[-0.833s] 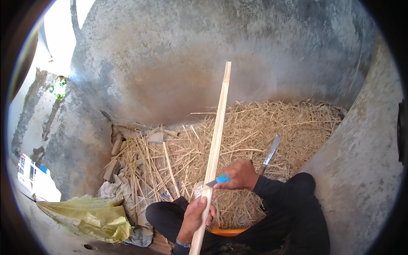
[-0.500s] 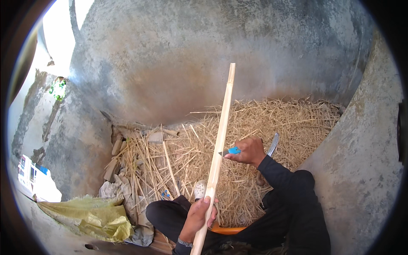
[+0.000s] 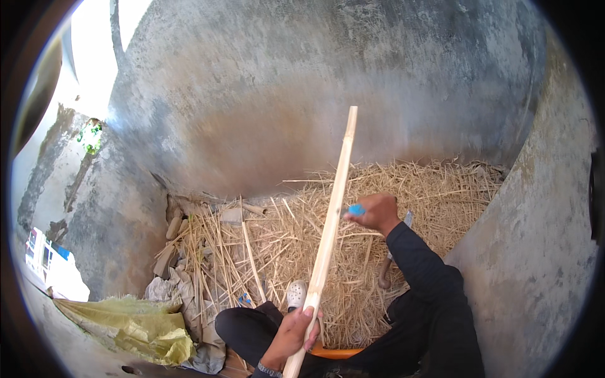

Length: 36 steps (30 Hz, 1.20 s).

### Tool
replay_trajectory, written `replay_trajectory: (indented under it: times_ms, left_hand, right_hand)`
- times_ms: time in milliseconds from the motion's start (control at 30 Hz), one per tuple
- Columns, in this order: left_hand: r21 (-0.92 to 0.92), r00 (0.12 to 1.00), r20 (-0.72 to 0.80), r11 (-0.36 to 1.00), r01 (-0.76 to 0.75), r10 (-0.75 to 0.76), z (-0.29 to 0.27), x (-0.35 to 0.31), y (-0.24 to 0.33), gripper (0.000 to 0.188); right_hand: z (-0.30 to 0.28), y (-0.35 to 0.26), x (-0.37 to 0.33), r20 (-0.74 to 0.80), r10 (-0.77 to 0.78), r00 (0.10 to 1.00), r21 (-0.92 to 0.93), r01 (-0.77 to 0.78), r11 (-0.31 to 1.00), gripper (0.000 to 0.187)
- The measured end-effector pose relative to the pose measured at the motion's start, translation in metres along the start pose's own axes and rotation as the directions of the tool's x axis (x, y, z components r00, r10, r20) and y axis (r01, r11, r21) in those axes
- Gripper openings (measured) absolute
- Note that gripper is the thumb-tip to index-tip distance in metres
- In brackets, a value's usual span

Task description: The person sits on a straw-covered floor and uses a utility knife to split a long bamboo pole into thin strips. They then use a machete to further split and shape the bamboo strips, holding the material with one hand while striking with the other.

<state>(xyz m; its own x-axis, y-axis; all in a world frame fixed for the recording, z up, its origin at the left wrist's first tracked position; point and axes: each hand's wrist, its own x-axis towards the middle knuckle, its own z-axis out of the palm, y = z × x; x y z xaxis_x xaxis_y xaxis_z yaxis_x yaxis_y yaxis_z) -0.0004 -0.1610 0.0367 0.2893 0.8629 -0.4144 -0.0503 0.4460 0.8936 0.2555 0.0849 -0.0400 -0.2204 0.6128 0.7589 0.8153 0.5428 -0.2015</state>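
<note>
A long pale strip of split bamboo point(image 3: 329, 236) slants up and away in front of me. My left hand point(image 3: 293, 334) grips it near its lower end, fingers wrapped round it. My right hand point(image 3: 379, 213) is closed on a utility knife point(image 3: 357, 210) with a blue handle. The knife's blade is blurred and points left at the strip's right edge, roughly halfway up; whether it touches cannot be made out. Beyond my right wrist lies a curved-bladed tool with a brown wooden handle point(image 3: 384, 274), its blade partly hidden by my sleeve.
Straw-like shavings point(image 3: 435, 189) cover the floor, with thin bamboo strips point(image 3: 217, 252) heaped at the left. A concrete wall point(image 3: 302, 75) rises in front, another point(image 3: 523, 264) at the right. A yellow-green sack point(image 3: 126, 321) lies lower left. A white clog point(image 3: 296, 293) shows beside the strip.
My right hand has moved a little up and right with the knife, farther along the bamboo strip. The left hand keeps its hold. The whole view has shifted slightly.
</note>
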Motion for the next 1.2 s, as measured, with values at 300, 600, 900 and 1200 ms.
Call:
replay_trajectory:
  times_ms: [300,600,900,1200]
  left_hand:
    - [0.018,0.98,0.091,0.984,0.175,-0.176,0.019,-0.031,-0.02,0.033]
    - [0.052,0.993,-0.046,0.993,0.109,-0.107,-0.001,-0.008,-0.025,0.033]
    - [-0.01,0.995,-0.094,0.999,-0.033,0.032,-0.01,0.019,0.005,0.03]
    - [-0.102,0.999,0.042,0.995,0.003,0.002,-0.008,0.013,-0.006,0.03]
  right_hand:
    - [0.005,0.118,0.0,-0.026,0.641,0.767,-0.26,-0.624,0.737,0.078]
    - [-0.009,0.114,-0.021,0.268,0.677,0.685,-0.133,-0.67,0.73,0.085]
    - [-0.042,-0.092,-0.026,0.272,-0.107,0.956,0.349,0.005,0.937,0.07]
    - [-0.028,-0.076,-0.027,0.248,-0.051,0.968,0.262,-0.016,0.965,0.072]
